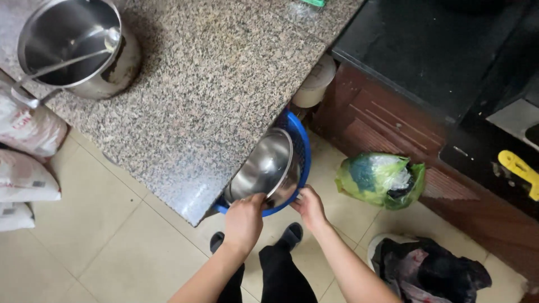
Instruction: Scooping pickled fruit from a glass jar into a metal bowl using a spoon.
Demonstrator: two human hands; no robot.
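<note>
Both hands (275,216) on steel bowl (264,167)

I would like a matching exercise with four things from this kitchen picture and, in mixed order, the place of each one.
Things:
1. steel bowl
2. big pot
3. green bag
4. white sacks

Places:
A. on the floor by the wooden cabinet
B. on the stone counter, a ladle inside
C. inside the blue basket, held by both hands
D. piled at the left edge

Pairs: 1-C, 2-B, 3-A, 4-D
</note>
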